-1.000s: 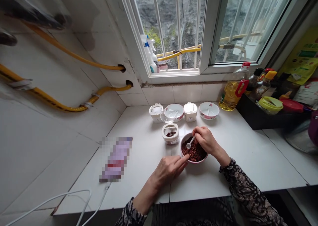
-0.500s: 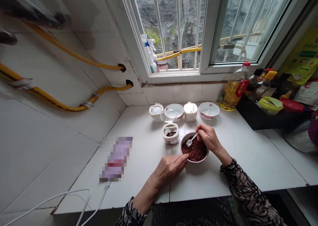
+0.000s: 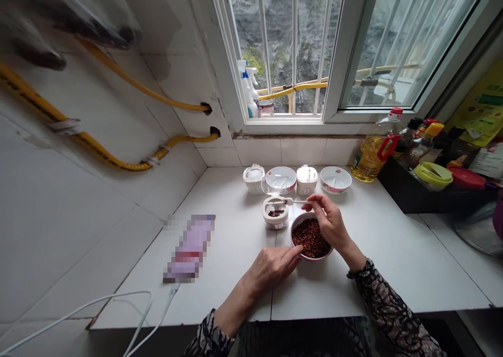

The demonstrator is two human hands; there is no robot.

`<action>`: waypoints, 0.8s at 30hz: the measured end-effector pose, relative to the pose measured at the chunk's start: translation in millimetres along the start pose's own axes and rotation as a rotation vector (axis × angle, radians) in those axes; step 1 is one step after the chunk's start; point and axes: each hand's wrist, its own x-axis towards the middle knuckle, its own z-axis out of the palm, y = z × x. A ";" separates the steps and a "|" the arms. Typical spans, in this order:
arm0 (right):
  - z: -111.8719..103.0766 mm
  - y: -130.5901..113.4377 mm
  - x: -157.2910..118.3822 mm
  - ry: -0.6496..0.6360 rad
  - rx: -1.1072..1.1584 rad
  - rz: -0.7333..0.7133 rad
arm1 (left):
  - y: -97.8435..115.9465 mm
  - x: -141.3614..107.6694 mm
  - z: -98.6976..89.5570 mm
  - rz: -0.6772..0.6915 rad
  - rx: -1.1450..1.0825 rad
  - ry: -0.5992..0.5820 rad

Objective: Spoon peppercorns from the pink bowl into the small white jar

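Between the fingertips of my right hand (image 3: pixel 328 220) is the thin handle of a small white spoon (image 3: pixel 302 202). Its scoop end reaches left to the right rim of an open-lidded seasoning jar (image 3: pixel 275 222), which has some dark red bits inside. Just in front stands a bowl (image 3: pixel 297 253) full of dark reddish-brown dried spice pieces (image 3: pixel 311 237) that look like Sichuan peppercorns. My left hand (image 3: pixel 275 265) grips the bowl's near-left rim, fingers closed against its side. What the spoon's scoop holds is too small to tell.
Behind the jar stand two white lidded jars (image 3: pixel 253 180) (image 3: pixel 306 180) and two bowls (image 3: pixel 282 179) (image 3: pixel 336 181). An oil bottle (image 3: pixel 371 155) and a dark box (image 3: pixel 403 192) of condiments are to the right. A blurred-out phone-like object (image 3: pixel 189 249) with a white cable (image 3: pixel 165 307) lies left.
My right hand has lifted the spoon from above the spice bowl and swung its scoop left and away to the open jar. My left hand stays on the bowl.
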 end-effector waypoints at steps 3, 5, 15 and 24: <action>11.9 -5.9 -2.5 -0.106 -0.220 -0.257 | -0.6 -1.1 1.5 -0.006 0.027 -0.009; 13.9 -7.0 -2.6 -0.160 -0.304 -0.379 | -0.9 -1.8 2.2 -0.009 0.032 -0.017; -30.7 -2.8 2.6 -0.008 -0.403 -0.286 | -1.8 -3.7 4.4 -0.014 -0.023 -0.021; -11.3 10.7 -3.8 -0.131 -0.426 -0.066 | -1.3 -1.6 2.3 -0.012 -0.026 -0.013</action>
